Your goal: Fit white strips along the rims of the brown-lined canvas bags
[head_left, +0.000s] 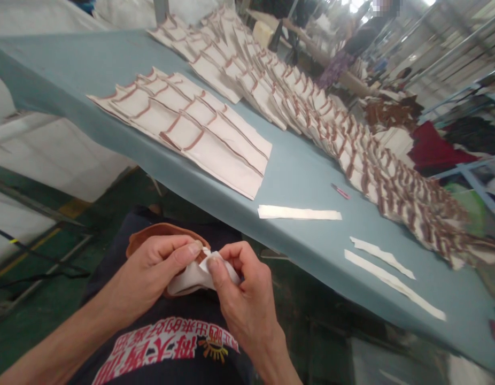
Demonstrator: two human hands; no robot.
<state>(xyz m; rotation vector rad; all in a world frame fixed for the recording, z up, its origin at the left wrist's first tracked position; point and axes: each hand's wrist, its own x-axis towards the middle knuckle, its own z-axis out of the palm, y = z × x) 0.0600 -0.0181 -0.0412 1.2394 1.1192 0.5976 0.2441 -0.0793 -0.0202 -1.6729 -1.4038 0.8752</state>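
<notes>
Over my lap I hold a piece of brown and white fabric (189,279), bunched between both hands. Its brown side curves up behind my left hand (159,267), whose thumb and forefinger pinch the fabric's edge. My right hand (241,278) grips the white part close by, thumb on top and fingers curled under. The two sets of fingertips are a short way apart. What lies inside the fold is hidden by my fingers.
On the blue-green table (299,179) lie a fanned stack of cream panels with brown edging (215,125), long overlapping rows of similar pieces (343,144), cream strips (299,213) and small red-handled snips (340,191). Another person (352,48) stands beyond.
</notes>
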